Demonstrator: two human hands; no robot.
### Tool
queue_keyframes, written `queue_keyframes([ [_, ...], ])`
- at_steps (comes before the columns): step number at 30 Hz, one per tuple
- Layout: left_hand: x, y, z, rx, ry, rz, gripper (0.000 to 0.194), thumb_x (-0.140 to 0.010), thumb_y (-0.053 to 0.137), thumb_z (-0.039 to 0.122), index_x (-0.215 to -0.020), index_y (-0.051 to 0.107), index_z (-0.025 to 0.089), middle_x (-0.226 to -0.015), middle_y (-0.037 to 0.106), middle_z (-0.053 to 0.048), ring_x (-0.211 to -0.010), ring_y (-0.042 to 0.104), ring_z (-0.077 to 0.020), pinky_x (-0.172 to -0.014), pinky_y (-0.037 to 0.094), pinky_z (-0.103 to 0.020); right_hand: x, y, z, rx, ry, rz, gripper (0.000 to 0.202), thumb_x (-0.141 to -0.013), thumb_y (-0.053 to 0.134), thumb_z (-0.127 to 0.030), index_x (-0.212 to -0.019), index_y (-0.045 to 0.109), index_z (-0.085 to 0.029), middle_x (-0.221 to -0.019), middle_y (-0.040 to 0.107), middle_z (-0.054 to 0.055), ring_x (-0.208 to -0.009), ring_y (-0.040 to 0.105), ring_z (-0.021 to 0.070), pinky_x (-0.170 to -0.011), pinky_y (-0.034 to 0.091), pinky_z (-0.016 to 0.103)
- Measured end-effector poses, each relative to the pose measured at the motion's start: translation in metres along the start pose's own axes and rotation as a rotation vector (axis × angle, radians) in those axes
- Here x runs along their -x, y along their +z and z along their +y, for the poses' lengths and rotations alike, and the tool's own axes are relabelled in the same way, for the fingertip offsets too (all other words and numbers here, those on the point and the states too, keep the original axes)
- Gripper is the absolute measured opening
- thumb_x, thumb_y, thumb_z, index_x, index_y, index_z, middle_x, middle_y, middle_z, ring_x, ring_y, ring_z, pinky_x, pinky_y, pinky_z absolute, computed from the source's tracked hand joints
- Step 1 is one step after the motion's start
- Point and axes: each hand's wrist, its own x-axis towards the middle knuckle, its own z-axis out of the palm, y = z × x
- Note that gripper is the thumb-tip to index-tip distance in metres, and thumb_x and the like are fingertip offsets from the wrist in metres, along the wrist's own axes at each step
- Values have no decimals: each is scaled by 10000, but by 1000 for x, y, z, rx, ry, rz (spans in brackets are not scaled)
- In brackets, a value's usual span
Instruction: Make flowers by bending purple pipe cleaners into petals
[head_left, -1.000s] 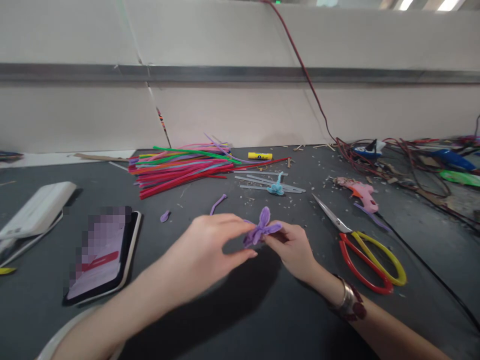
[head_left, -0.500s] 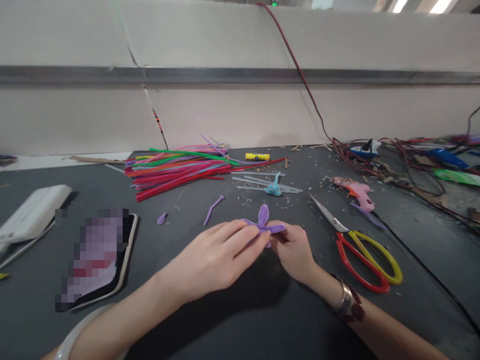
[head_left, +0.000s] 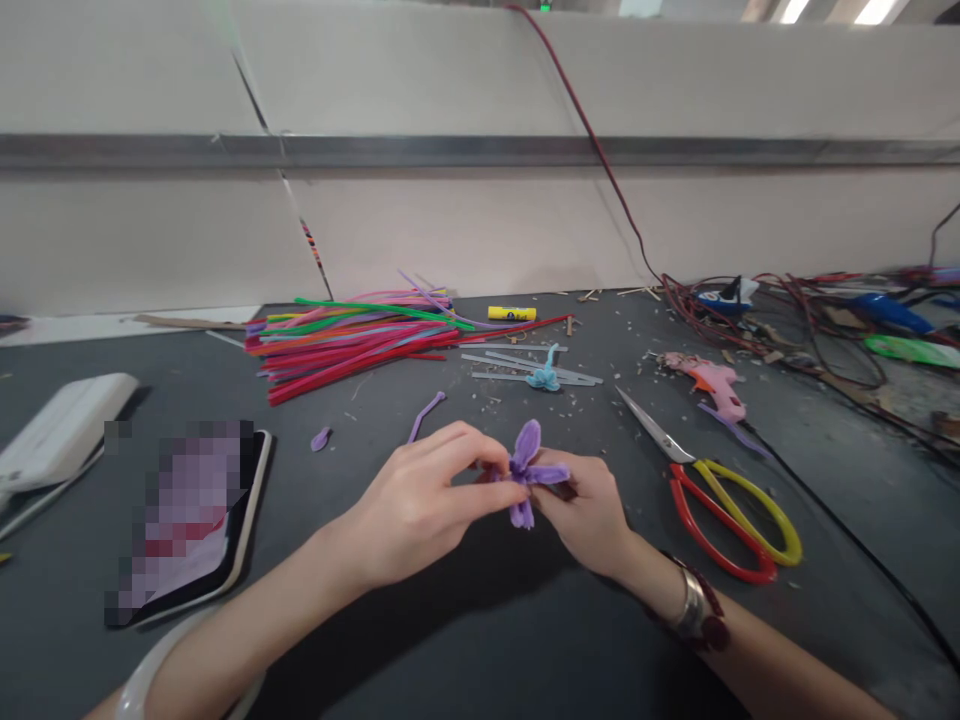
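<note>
Between my hands is a purple pipe-cleaner flower (head_left: 529, 465) with several looped petals, held above the dark table. My left hand (head_left: 431, 500) pinches a petal on its left side between thumb and fingertips. From behind and to the right, my right hand (head_left: 589, 505) is closed on the flower; its fingertips are partly hidden by the petals. A small purple loop (head_left: 321, 439) and a bent purple pipe-cleaner piece (head_left: 427, 415) lie beyond my left hand. Farther back, a light-blue pipe-cleaner shape (head_left: 545, 372) rests on clear glue sticks (head_left: 495, 377).
Scissors (head_left: 705, 480) with red and yellow handles lie right of my right hand. Behind them is a pink glue gun (head_left: 712, 382) with a black cord. A pipe-cleaner bundle (head_left: 352, 350) and a yellow tube (head_left: 512, 314) sit at the back. At left are a phone (head_left: 195, 520) and white box (head_left: 67, 425).
The flower has tilted so its face and lower petal show more. My left fingers have shifted from covering its front to pinching its left side.
</note>
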Motion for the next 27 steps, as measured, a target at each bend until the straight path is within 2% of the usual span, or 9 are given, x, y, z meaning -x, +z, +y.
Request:
queue_keyframes([
  [5, 2, 4, -3, 0, 52, 46, 345, -761, 445, -16, -894, 657, 222, -867, 589, -43, -797, 536, -130, -674, 477, -255, 1, 1, 1, -20, -11, 4, 119, -738, 529, -109, -660, 591, -176, -653, 640, -3, -573, 573, 102, -560, 434, 182],
  [10, 6, 3, -5, -189, 232, 46, 224, -725, 607, 95, -941, 627, 153, -879, 641, -41, -857, 562, -155, -763, 486, -281, 2, 3, 4, -13, -8, 32, 130, -735, 533, -110, -628, 564, -176, -611, 607, -10, -534, 536, 99, -540, 426, 194],
  [15, 5, 2, 4, -202, 340, 57, 144, -736, 591, 69, -877, 615, 85, -822, 674, -40, -815, 596, -147, -735, 496, -263, 3, 4, 3, -19, -56, 41, 143, -749, 519, -130, -619, 551, -180, -648, 618, 8, -576, 553, 113, -562, 439, 212],
  [19, 4, 7, 8, -235, 337, 79, 118, -765, 558, 64, -853, 619, 113, -813, 680, -22, -790, 606, -135, -692, 490, -248, 4, 6, 3, -23, -30, 53, 169, -742, 493, -121, -591, 538, -182, -636, 612, 8, -571, 550, 115, -558, 443, 217],
  [24, 7, 12, 2, -246, 298, 56, 161, -756, 580, 85, -907, 602, 138, -832, 667, -15, -783, 604, -137, -684, 489, -260, 4, 6, 3, -35, -21, 76, 147, -724, 506, -109, -601, 543, -181, -613, 605, 0, -556, 549, 113, -552, 442, 212],
  [27, 7, 12, 2, -204, 257, 110, 194, -725, 616, 80, -914, 588, 111, -783, 661, -21, -743, 600, -141, -650, 489, -265, 4, 5, 2, -41, -36, 80, 133, -725, 530, -116, -609, 549, -179, -646, 629, 8, -560, 553, 111, -546, 439, 206],
])
